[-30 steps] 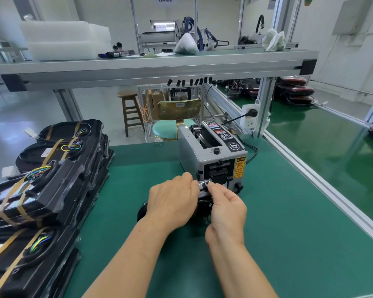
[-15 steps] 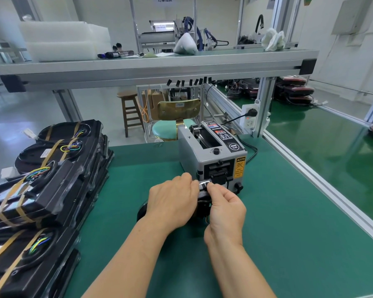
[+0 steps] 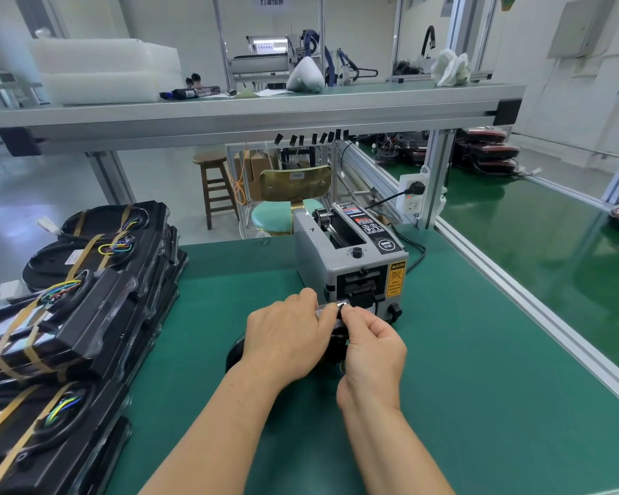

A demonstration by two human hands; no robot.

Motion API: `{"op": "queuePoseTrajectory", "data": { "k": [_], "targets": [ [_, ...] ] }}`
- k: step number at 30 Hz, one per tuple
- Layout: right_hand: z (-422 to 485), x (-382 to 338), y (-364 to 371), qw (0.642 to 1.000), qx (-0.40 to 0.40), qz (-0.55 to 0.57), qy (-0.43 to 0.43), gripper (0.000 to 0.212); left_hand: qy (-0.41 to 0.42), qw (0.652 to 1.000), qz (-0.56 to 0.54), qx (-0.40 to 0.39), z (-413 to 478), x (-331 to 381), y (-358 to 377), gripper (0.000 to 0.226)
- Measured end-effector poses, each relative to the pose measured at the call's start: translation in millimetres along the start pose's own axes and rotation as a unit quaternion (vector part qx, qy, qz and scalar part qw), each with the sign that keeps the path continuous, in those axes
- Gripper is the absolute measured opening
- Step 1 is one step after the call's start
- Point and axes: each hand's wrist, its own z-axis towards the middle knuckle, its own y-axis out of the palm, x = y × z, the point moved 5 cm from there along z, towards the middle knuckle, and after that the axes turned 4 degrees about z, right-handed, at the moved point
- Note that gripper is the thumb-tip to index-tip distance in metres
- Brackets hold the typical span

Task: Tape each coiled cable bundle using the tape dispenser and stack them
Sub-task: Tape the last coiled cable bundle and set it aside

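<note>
The coiled cable bundle [image 3: 233, 356] lies on the green mat [image 3: 479, 369], at the tape dispenser's [image 3: 351, 266] six o'clock. My left hand [image 3: 286, 337] curls over it, clamping the loops. My right hand [image 3: 372, 348] pinches the tape strip [image 3: 341, 304]. The bundle is probably light and springy, best held across the coil. The taped stack [image 3: 86, 298] sits at nine o'clock.

green mat [image 3: 444, 405], grey tape dispenser [image 3: 351, 266], black cable bundle [image 3: 235, 357]
</note>
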Motion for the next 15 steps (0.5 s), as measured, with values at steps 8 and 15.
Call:
{"op": "queuePoseTrajectory", "data": {
  "k": [8,15],
  "targets": [
    [3,1,-4,1.0,-0.002,-0.011,-0.017,0.006,-0.011,1.0,-0.005,-0.002,3,0,1,0.037],
    [6,-2,-12,0.997,0.023,-0.038,-0.056,0.015,-0.011,1.0,-0.011,-0.004,2,0,0,0.034]
  ]
}}
